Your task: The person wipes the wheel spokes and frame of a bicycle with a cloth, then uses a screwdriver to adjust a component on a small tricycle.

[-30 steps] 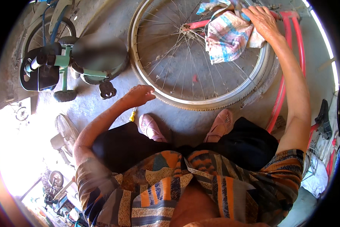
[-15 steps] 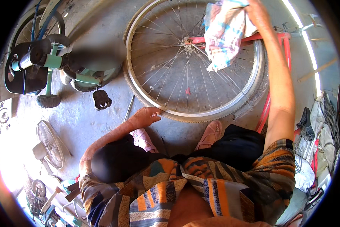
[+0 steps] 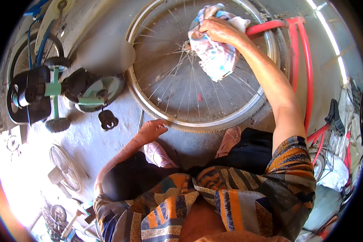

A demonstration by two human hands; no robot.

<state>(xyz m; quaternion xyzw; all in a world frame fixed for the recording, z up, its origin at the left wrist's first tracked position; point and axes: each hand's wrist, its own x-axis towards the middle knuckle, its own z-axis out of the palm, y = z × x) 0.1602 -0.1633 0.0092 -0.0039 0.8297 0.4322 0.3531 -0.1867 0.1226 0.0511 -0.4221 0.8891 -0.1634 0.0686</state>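
A bicycle wheel (image 3: 207,126) with thin spokes and a pale rim stands before my knees, joined to a red frame (image 3: 266,26). My right hand (image 3: 219,30) grips a crumpled white cloth (image 3: 215,58) with blue and pink markings, held over the spokes just right of the hub (image 3: 186,45). The cloth hides part of the spokes and the red bar's end. Down at the tyre's near left edge, my left hand (image 3: 151,131) has its curled fingertips on the tyre and its thumb just below them.
At the left stand a green-and-black wheeled item (image 3: 54,89) and a second bicycle wheel (image 3: 54,44). A fan (image 3: 66,167) stands lower left. Another red bicycle's part (image 3: 320,133) and covered bundles (image 3: 330,177) crowd the right side. My pink shoes (image 3: 159,155) are close under the wheel.
My right hand has brought the cloth left and nearer, toward the hub. The left hand stays at the tyre's edge. The whole view has shifted slightly, showing more of the red frame.
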